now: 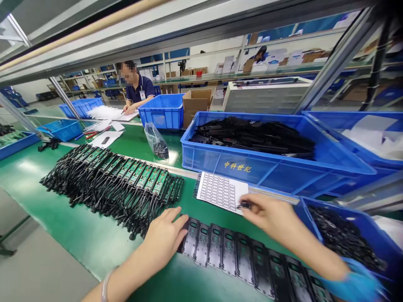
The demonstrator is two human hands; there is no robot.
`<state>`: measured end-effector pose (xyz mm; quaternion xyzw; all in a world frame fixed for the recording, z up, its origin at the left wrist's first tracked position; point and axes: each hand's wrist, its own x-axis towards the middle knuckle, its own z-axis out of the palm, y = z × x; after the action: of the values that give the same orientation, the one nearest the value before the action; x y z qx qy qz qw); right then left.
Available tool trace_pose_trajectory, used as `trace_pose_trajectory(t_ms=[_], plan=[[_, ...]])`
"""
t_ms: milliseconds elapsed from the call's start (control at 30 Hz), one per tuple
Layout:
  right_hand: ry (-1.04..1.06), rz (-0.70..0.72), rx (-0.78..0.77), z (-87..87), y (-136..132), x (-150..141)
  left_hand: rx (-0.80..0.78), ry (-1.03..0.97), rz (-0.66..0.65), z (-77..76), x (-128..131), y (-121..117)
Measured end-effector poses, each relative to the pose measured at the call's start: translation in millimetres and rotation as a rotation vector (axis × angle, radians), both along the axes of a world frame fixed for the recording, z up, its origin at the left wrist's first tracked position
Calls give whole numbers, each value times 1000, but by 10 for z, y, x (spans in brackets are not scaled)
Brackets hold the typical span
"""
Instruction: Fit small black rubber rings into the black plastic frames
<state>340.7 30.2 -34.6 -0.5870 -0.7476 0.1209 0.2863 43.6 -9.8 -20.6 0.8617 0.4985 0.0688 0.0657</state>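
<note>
Head view: the left hand point(165, 237) is laid flat, fingers loosely curled, on the left end of a row of black housings point(239, 253) set side by side along the near edge of the green bench point(78, 235), seemingly to steady the row. The right hand point(267, 216) is held over the row, fingers pinched narrow on a small dark piece point(244, 205) right at the near edge of a white label sheet point(220, 191); whether it is a label being peeled cannot be told. The sheet is kept just beyond the housings, within easy reach. Further left, cabled circuit boards point(126, 180) are fanned in an overlapping line. Behind, a blue crate point(267, 167) of black parts is parked, and a smaller blue bin point(346, 235) is placed at the right. At the far side a co-worker point(138, 90) is seated.
</note>
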Motion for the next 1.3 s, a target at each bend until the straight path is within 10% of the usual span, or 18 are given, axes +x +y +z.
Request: trace_pose_trajectory(t_ms=[200, 767, 1000, 1300], plan=[[-38, 275, -149, -402, 205, -867, -135, 22, -24, 85, 116, 372], [507, 131, -444, -350, 78, -696, -187, 260, 2, -85, 492, 745], [875, 98, -648, -310, -118, -739, -176, 112, 36, 71, 368, 646], [816, 142, -585, -388, -315, -923, -304, 3, 6, 67, 42, 336]])
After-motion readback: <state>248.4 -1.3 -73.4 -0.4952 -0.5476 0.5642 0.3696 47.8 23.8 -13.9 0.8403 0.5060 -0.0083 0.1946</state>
